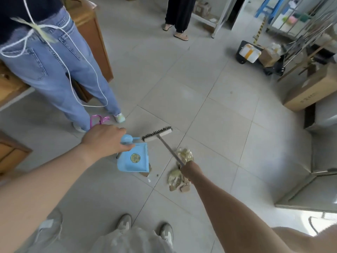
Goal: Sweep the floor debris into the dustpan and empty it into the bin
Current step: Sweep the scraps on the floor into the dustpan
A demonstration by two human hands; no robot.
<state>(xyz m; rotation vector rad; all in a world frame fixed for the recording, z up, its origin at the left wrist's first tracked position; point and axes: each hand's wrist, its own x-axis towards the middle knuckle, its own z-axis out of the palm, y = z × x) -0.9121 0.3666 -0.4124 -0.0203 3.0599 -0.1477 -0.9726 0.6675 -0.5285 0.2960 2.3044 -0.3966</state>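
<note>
The left hand (107, 138) is closed around the handle of the blue dustpan (134, 158), which hangs just below it with its handle pointing away from the person and its wide mouth toward them, low over the tiled floor (209, 110). A round sticker (135, 158) sits on the pan; its writing is too small to read. To the right, the brush (157, 133) head lies crosswise beyond the pan, its shaft running back to the right hand (189, 169), which grips it. Crumpled debris (179, 177) lies around that hand.

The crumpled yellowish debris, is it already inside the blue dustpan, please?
No, the debris lies on the floor beside the dustpan.
</note>
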